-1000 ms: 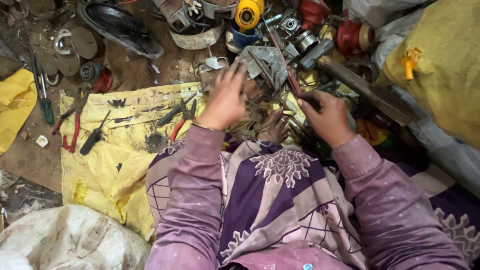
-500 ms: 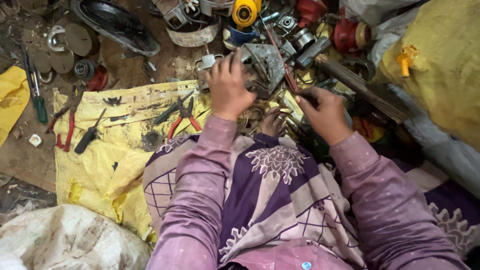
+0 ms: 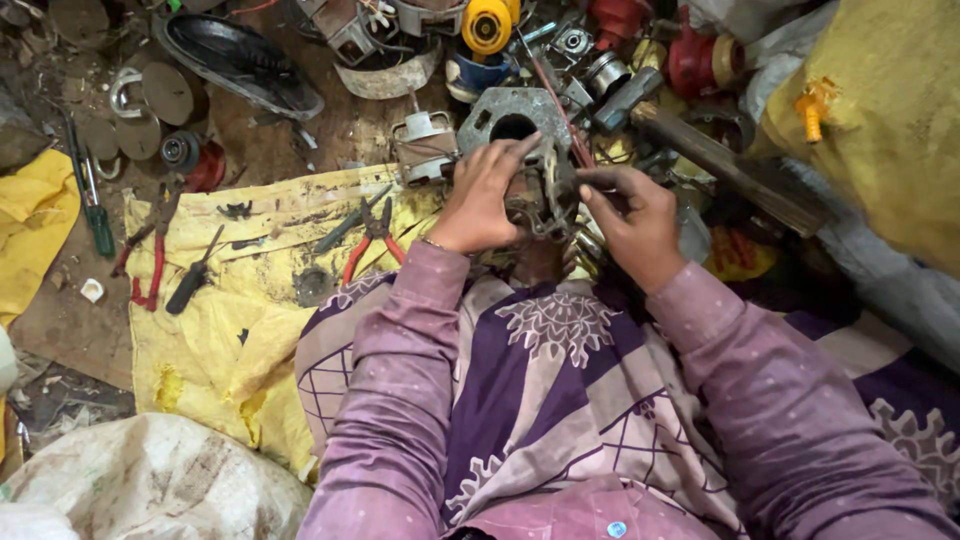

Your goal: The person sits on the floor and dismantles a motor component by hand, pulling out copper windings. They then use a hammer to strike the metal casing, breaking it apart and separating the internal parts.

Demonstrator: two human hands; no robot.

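I am holding a motor part (image 3: 540,190) between my two hands, just above my lap. My left hand (image 3: 480,200) is lying against its left side with the fingers (image 3: 505,160) stretched out together and pointing up and to the right, the fingertips reaching the lower rim of the grey plate (image 3: 515,118) that is sitting just beyond them. My right hand (image 3: 635,215) is coming in from the other side, its fingers (image 3: 600,180) curled and pressing against the part's right edge; whether thumb and forefinger are actually pinching something there I cannot tell, since the part is hiding the tips.

The part is looking dull grey-brown, grimy and rusted, with an open, cage-like frame and darker gaps showing through it. Its long axis is running roughly away from me, from my lap toward the grey plate, so its far end is pointing at that plate. The plate is flat, squarish with rounded corners and has a large round hole in the middle.

Just left of my left fingers a small white-and-copper coil block (image 3: 424,148) is standing. Further left of my left wrist, red-handled pliers (image 3: 372,232) are lying on a yellow sack (image 3: 230,330). Beyond my right fingers a thick metal bar (image 3: 730,165) is slanting down to the right.
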